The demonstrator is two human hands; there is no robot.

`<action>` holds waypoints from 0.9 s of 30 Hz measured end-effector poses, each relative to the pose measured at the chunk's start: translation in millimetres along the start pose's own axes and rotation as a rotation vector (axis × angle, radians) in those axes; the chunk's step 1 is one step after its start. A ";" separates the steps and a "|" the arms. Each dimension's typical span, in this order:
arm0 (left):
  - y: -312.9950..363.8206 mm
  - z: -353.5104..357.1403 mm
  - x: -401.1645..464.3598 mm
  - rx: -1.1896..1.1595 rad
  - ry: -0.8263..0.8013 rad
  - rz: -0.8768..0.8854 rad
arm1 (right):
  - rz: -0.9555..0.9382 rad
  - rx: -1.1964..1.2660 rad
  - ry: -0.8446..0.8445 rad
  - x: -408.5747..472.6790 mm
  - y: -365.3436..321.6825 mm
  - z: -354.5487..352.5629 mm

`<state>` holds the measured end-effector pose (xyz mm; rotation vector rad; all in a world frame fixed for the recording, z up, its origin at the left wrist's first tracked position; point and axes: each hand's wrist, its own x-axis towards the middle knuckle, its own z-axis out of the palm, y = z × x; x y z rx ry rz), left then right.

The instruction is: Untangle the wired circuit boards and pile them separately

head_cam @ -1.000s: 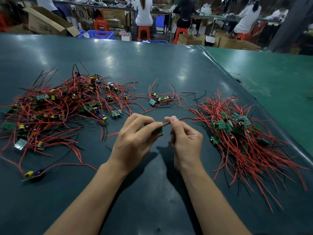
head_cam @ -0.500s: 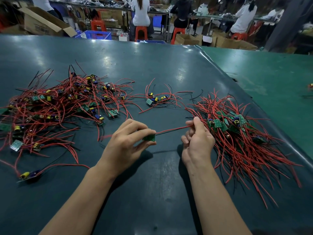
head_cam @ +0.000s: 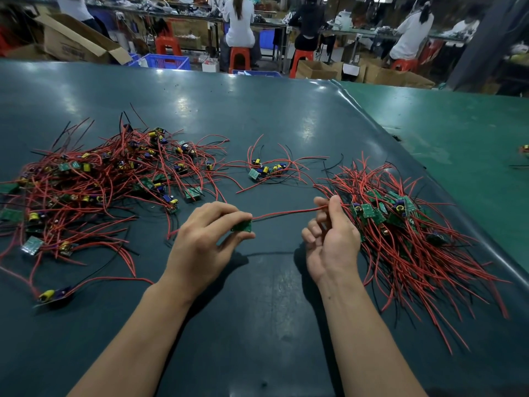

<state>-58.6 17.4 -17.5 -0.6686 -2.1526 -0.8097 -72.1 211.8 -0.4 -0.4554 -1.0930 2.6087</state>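
The left hand [head_cam: 206, 242] pinches a small green circuit board [head_cam: 242, 225] between the thumb and the curled fingers, a little above the dark table [head_cam: 257, 325]. One red wire [head_cam: 289, 214] goes from this board to the right hand [head_cam: 332, 239], which pinches the far end of it between thumb and first finger – the other fingers are loosely bent. The wire is almost straight between the two hands.

On the left of the table lies a big tangled heap [head_cam: 94, 190] of boards with red and black wires. Just beside the right hand lies the sorted pile [head_cam: 400, 233], its wires pointing mostly the same way. Between them, further back, is a small cluster [head_cam: 266, 170] of a few boards, and one single board [head_cam: 53, 295] lies near the left edge.

Behind the table stands an open cardboard box [head_cam: 77, 44] and a blue plastic crate [head_cam: 167, 61] – what is inside them I cannot tell.
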 end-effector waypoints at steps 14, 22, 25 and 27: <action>7.4 5.6 7.3 0.131 0.089 0.092 | -0.064 -0.527 -0.413 -21.8 17.7 10.2; 5.3 9.4 1.9 0.091 0.143 -0.057 | -0.048 0.265 0.100 9.6 -25.9 -6.5; 5.4 9.9 1.9 0.069 0.134 -0.058 | 0.064 0.300 0.100 15.6 -29.7 -15.5; 6.6 11.1 0.6 0.055 0.126 -0.088 | 0.104 0.190 0.108 12.6 -29.3 -15.1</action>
